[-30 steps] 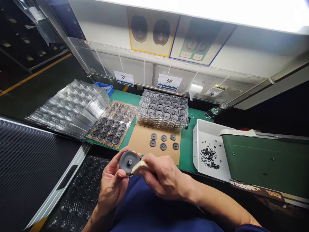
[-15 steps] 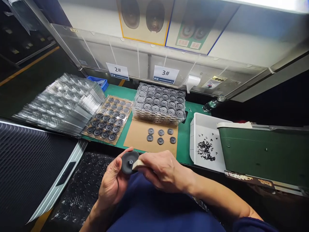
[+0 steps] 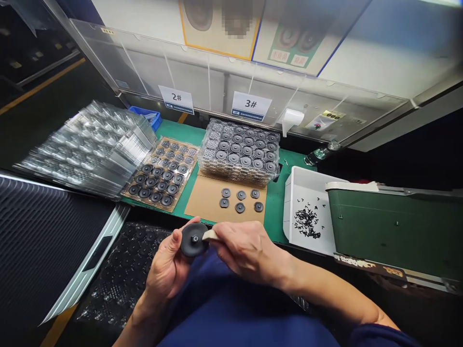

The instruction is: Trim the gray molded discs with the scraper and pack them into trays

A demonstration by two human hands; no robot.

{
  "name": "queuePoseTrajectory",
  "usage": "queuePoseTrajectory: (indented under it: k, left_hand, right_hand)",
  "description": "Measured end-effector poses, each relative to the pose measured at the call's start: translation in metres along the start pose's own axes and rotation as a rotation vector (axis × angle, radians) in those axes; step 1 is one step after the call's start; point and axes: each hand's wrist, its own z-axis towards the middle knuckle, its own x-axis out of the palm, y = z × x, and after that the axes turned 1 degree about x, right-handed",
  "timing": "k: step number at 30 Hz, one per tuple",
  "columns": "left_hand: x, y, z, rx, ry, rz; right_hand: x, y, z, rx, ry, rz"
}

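A round black disc (image 3: 191,246) with a small raised stud at its centre is gripped at its left edge by my left hand (image 3: 168,265). Its face is turned up toward me. My right hand (image 3: 246,248) is closed around a pale, flat-ended tool (image 3: 210,235), whose tip lies at the disc's right rim. Whether the tip presses on the rim, I cannot tell. Beyond my hands, several similar discs (image 3: 240,207) lie in two rows on a brown cardboard sheet (image 3: 202,200).
Behind the cardboard stands a stack of clear trays (image 3: 238,168) filled with discs. A part-filled tray (image 3: 155,183) and stacked clear trays (image 3: 87,149) sit left. Small black pieces lie in a white bin (image 3: 296,193) beside a green conveyor belt (image 3: 390,226).
The tool's tip has shifted from near the disc's centre stud outward to its right rim. Both hands still hold the same things, and the camera view has tilted slightly.
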Motion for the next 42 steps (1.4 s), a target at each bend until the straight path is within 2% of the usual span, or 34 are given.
queuePoseTrajectory:
  k: [4,8,12,14,20,24,26,31,34,36,39,42]
  left_hand:
    - [0.003,-0.001,0.001,-0.061,0.15,0.082]
    - [0.004,0.001,0.005,-0.042,0.101,0.041]
    - [0.004,0.004,0.01,-0.111,0.278,0.066]
    - [0.004,0.003,0.012,-0.106,0.315,0.057]
    - [0.009,-0.001,0.011,-0.082,0.252,0.026]
    - [0.009,-0.003,0.009,0.109,0.068,-0.06]
    - [0.008,-0.002,0.009,0.181,0.02,-0.066]
    - [0.007,-0.001,0.011,0.07,0.073,-0.061]
    - [0.007,-0.004,0.011,0.097,0.053,-0.084]
    - [0.006,-0.006,0.012,0.056,0.119,-0.052]
    - [0.003,-0.008,0.015,-0.078,0.29,-0.002]
    - [0.001,-0.006,0.019,-0.149,0.333,-0.021]
  right_hand:
    - [-0.001,-0.001,0.004,-0.045,-0.027,-0.079]
    - [-0.001,-0.004,0.005,-0.037,0.003,-0.089]
    - [-0.004,-0.005,0.008,-0.127,0.042,-0.166]
    - [-0.006,-0.006,0.012,-0.162,0.022,-0.209]
    - [-0.009,-0.003,0.023,-0.198,-0.066,-0.244]
    - [-0.006,0.001,0.023,-0.098,-0.052,-0.154]
    - [-0.004,0.001,0.022,-0.098,-0.033,-0.108]
    - [-0.004,0.0,0.026,-0.102,-0.071,-0.193]
    - [-0.005,0.002,0.027,-0.107,-0.023,-0.174]
    - [-0.006,0.001,0.028,-0.106,-0.034,-0.201]
    - [-0.007,-0.004,0.032,-0.235,-0.046,-0.257]
    - [-0.009,-0.012,0.037,-0.386,0.011,-0.267]
